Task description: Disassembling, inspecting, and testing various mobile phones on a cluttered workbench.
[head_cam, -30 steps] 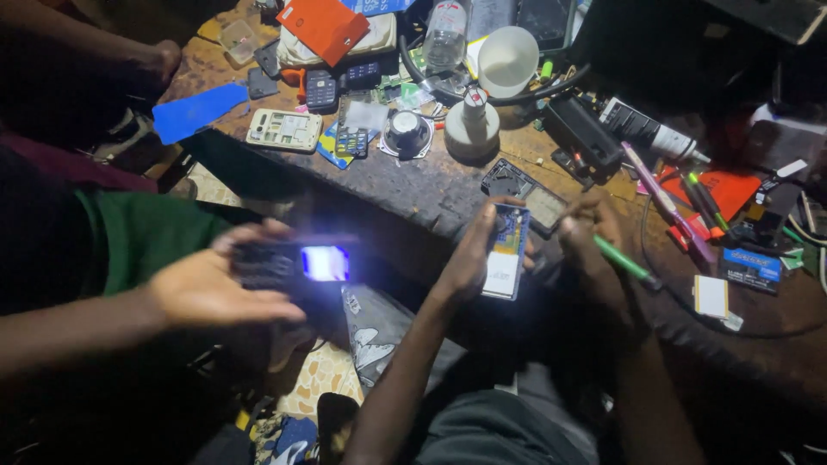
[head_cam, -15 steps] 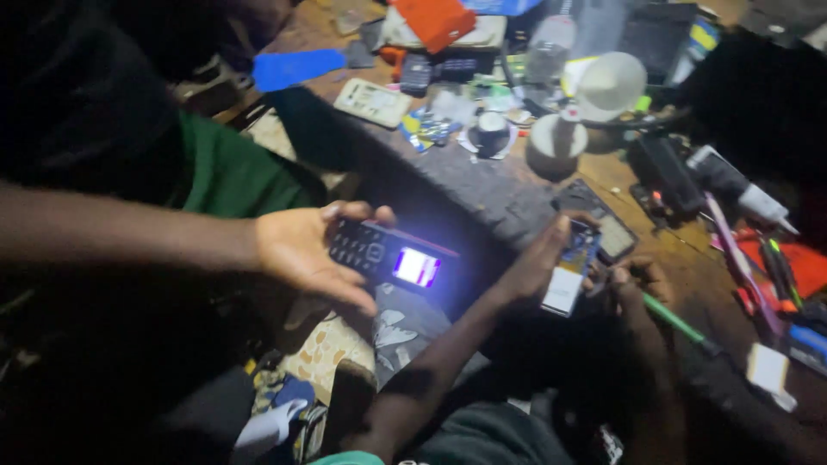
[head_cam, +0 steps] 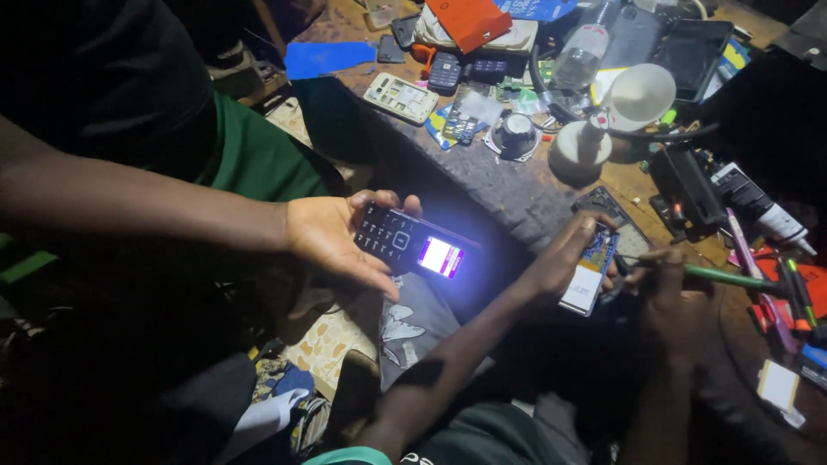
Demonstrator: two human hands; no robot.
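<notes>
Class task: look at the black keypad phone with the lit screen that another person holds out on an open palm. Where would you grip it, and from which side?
Grip the black keypad phone at its lit screen end, pinching the two long edges. That end juts free past the other person's hand, whose palm and fingers cradle the keypad half. Coming from the screen side, near the dark workbench, probably avoids those fingers.

Dim scene; phone screen [head_cam: 440, 257] glares (only bright source), edges black.

Your bench [head_cam: 508, 185] is a worn, dark wooden top, crowded: a white lamp [head_cam: 616, 112], a round speaker [head_cam: 515, 135], a pale phone shell [head_cam: 401, 96], a clear bottle [head_cam: 579, 56], and markers [head_cam: 797, 293] at the right edge.
</notes>
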